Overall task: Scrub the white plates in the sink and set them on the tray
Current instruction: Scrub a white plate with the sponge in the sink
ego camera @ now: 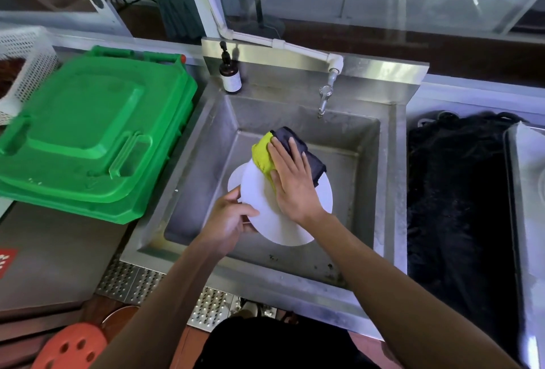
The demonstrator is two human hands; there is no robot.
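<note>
Over the steel sink [203, 144] my left hand [230, 221] grips the left rim of a white plate [259, 191], tilted above the basin. My right hand [292, 179] lies flat on a yellow and dark grey cloth [264, 153] and presses it against the plate's upper face. Behind the held plate the edge of a second white plate [234, 181] shows at the left. A dark tray [460, 191] sits to the right of the sink.
A tap [324, 97] hangs over the basin's back edge, with a brown pump bottle [230, 75] at the back left corner. Green plastic lids [88, 132] are stacked to the left, beside a white mesh basket [23, 64]. An orange stool [70, 348] stands at the lower left.
</note>
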